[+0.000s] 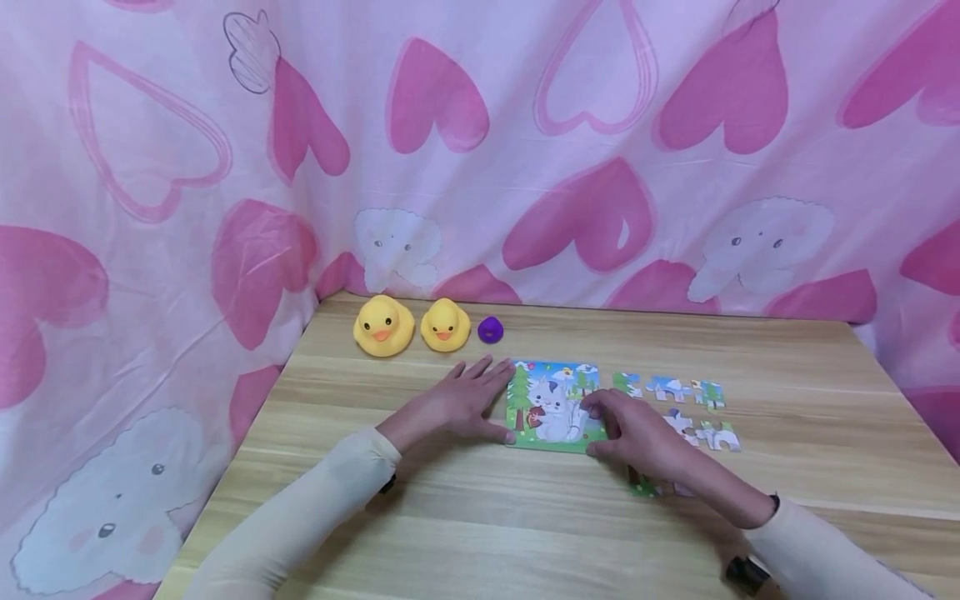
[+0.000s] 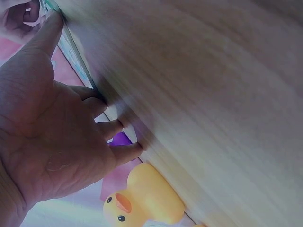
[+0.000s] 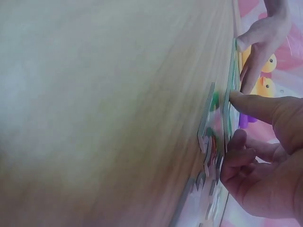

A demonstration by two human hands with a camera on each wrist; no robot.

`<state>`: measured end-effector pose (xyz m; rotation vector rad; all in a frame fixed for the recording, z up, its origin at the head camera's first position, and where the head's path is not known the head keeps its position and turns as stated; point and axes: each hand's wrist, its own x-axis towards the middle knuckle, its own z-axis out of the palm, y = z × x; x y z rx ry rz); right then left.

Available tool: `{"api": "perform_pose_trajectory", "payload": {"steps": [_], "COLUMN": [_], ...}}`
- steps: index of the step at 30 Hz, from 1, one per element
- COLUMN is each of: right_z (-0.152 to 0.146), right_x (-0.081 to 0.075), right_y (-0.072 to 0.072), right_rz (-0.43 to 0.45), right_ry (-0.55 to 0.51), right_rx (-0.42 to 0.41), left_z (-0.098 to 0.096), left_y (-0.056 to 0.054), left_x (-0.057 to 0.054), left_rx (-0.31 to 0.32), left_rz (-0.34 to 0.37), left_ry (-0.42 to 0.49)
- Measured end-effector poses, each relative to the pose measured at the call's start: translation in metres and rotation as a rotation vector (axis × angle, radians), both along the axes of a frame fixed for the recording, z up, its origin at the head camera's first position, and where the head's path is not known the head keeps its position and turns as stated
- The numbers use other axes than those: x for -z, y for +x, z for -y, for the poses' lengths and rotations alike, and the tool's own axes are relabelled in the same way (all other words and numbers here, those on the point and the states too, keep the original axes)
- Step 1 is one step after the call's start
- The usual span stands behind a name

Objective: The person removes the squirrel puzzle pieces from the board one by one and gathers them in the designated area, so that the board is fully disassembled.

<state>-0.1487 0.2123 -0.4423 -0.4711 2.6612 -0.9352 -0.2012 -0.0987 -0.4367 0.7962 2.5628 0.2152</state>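
Note:
A puzzle board (image 1: 552, 407) lies flat on the wooden table, printed with a white bushy-tailed animal among green trees. My left hand (image 1: 467, 405) rests along its left side, fingers spread, with the index fingertip by the far left corner and the thumb (image 2: 45, 38) at the near left corner. At the right side, my right hand (image 1: 637, 429) holds the board's edge between thumb (image 3: 255, 105) and bent index finger; its other fingers curl in. Loose puzzle pieces (image 1: 669, 387) lie in rows to the right, some partly hidden beneath the right hand and forearm.
Two yellow rubber ducks (image 1: 383, 327) and a small purple duck (image 1: 491, 330) stand in a row at the table's back left. A pink heart-patterned curtain (image 1: 480, 192) hangs behind the table (image 1: 450, 525). More puzzle pieces (image 1: 717, 436) lie beyond the right wrist.

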Motion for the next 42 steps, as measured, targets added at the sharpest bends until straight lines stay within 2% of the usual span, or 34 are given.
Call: {"api": "perform_pose_trajectory", "payload": {"steps": [5,11,15,19,24,31,37,42], "right_z": [-0.003,-0.004,-0.004,-0.014,-0.045,-0.108,-0.16,-0.184], "right_x": [0.002,-0.001,-0.005,-0.012,-0.019,-0.025,-0.014,-0.002], "right_y": [-0.005,-0.01,-0.01,-0.005,0.004,0.024,0.042,0.054], "right_rz": [0.02,0.035,-0.006,-0.084,-0.156,-0.242,-0.241,-0.248], "right_ry": [-0.025,0.004,0.028,0.017,-0.003,-0.022,0.029,0.004], "right_rx": [-0.019,-0.031,-0.029,-0.029,-0.051,-0.083,-0.048,-0.073], "left_z": [-0.001,-0.003,-0.004,-0.004,-0.003,-0.001,-0.001,-0.001], "left_y": [0.0,-0.001,-0.002,-0.002,-0.001,0.0,0.001,0.002], "left_x": [0.0,0.0,-0.001,-0.003,-0.004,-0.002,-0.002,-0.003], "left_rx": [0.007,0.015,0.016,0.006,-0.003,-0.005,-0.004,0.005], "left_rz": [-0.002,-0.004,-0.006,-0.007,0.002,0.005,0.012,0.009], "left_ry": [0.0,0.008,0.012,0.014,0.01,0.017,0.023,0.013]}}
